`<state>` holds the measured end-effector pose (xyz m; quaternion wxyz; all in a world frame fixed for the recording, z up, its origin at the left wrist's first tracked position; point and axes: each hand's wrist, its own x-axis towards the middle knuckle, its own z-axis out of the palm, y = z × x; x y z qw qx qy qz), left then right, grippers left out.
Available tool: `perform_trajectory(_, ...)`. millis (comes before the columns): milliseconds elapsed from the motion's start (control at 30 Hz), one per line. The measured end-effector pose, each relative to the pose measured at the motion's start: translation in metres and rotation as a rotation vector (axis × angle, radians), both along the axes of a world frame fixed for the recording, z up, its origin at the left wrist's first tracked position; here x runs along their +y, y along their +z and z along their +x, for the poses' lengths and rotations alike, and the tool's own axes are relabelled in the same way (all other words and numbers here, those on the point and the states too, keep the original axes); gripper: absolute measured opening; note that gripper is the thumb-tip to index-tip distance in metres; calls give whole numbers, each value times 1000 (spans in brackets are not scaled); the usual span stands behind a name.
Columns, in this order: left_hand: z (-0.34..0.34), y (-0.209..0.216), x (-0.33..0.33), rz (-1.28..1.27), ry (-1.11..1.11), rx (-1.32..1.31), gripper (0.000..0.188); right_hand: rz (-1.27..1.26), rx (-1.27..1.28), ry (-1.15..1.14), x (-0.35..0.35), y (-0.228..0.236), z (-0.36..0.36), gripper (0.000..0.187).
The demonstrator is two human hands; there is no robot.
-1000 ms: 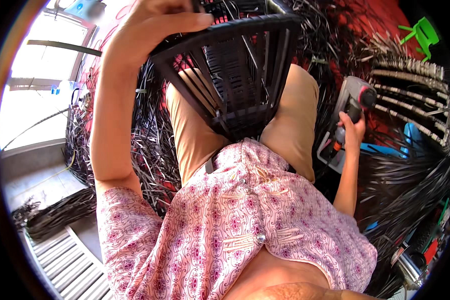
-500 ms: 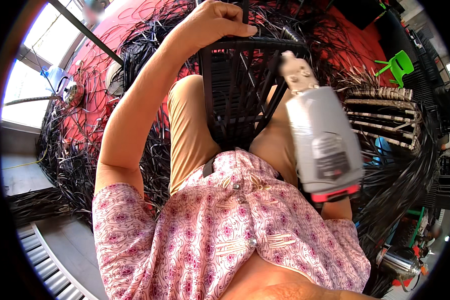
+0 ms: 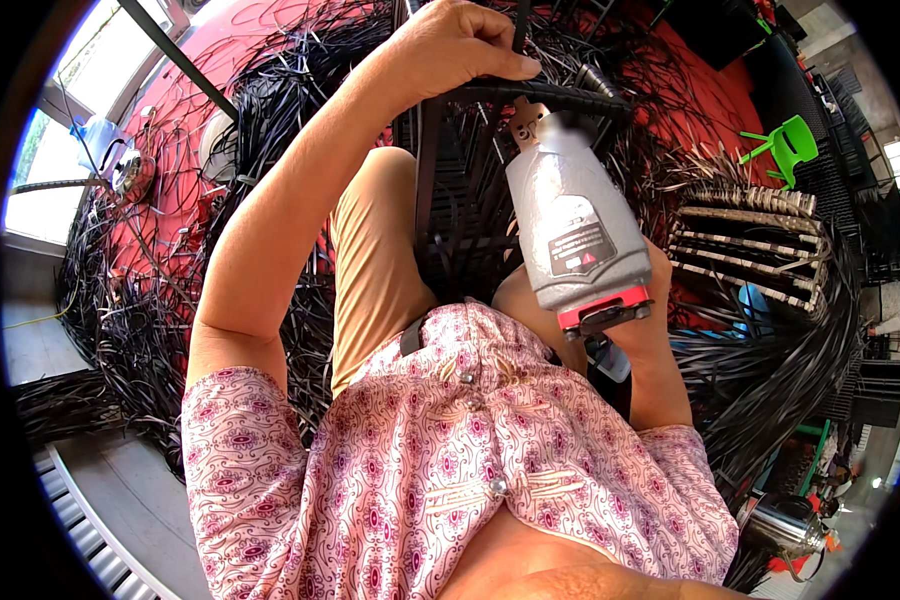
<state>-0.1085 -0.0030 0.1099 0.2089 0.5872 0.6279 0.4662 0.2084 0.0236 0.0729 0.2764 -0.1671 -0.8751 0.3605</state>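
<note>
Closest in, a pink patterned shirt [image 3: 390, 470] fills the bottom of the view, tan trousers [image 3: 375, 280] just beyond it; and here's the grey power tool [image 3: 580, 225] with its red end, up in front of the lap, gripped by the right hand [image 3: 654, 300], most of those fingers tucked out of sight behind it; its metal nose sits right by the upper rim of the black frame [image 3: 427, 180], though whether the two touch I can't tell; the frame stands between the legs, dark bars running down it, and at its top comes the left hand [image 3: 460, 45], fingers curled, thumb stretched along the rim, whether truly gripping I can't say; all around, heaps of black strips [image 3: 280, 110] cover the red floor [image 3: 175, 225]; off to the right lies a striped slatted frame [image 3: 755, 243], a steel flask [image 3: 782, 525] below it; farther out, a bright green chair [image 3: 792, 150] at upper right, and over on the far left, glaring windows [image 3: 45, 195]
</note>
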Motion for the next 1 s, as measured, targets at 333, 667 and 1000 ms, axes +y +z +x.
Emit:
perform_trajectory(333,-2,-1,1,14,19,16,40,-52,-7,-21,-5,-2,-4,67)
perform_trajectory(667,-3,-3,0,54,-11,-195,34,49,39,-47,-12,5,-22,63)
perform_trajectory(1000,-1,0,-15,21,122,14,27,-496,329,-533,30,-30,43,9)
